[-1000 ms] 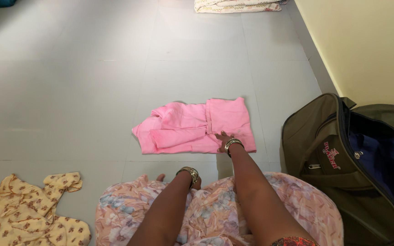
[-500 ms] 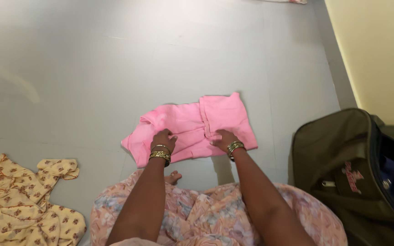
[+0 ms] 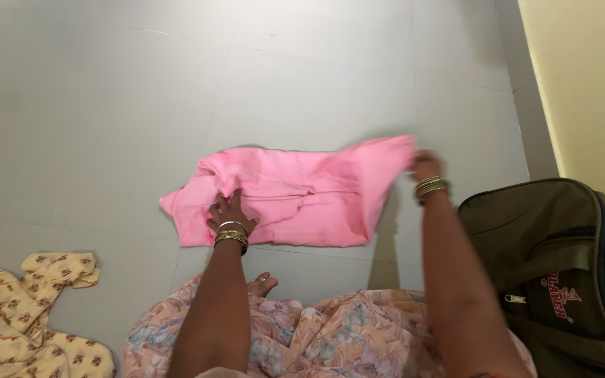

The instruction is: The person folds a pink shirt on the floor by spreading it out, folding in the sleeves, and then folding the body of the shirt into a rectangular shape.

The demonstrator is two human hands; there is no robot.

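Note:
A pink garment [image 3: 295,199] lies partly folded on the grey tiled floor in front of me. My left hand [image 3: 227,210] presses flat on its left part, fingers spread, bangles at the wrist. My right hand [image 3: 425,166] grips the garment's right edge and holds it lifted off the floor, so that side stands up as a blurred flap.
An open olive-green duffel bag [image 3: 547,259] sits at the right, close to the yellow wall [image 3: 589,91]. A yellow floral garment [image 3: 22,315] lies crumpled at the lower left. My lap in floral fabric [image 3: 316,336] and a toe [image 3: 262,283] fill the bottom centre.
My left hand came onto the pink garment and now pins its left part. My right hand took the right edge and lifted it up and to the right. The view shifted.

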